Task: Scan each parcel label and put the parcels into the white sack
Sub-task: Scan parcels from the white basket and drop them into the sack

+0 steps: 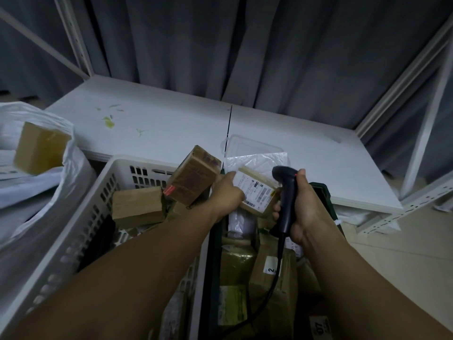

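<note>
Grey curtains (245, 45) behind; parcel (256, 190) label illegible, lower box (264, 285) marked "2".

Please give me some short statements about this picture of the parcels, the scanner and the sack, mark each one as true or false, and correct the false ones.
1. The right hand grips the black scanner. True.
2. The left hand is empty. False: it holds a labelled parcel.
3. The white sack has no parcel in it. False: a brown box shows inside its mouth.
4. The white basket holds cardboard boxes. True.
5. The black scanner is cordless. False: a dark cable runs down from its handle.
</note>
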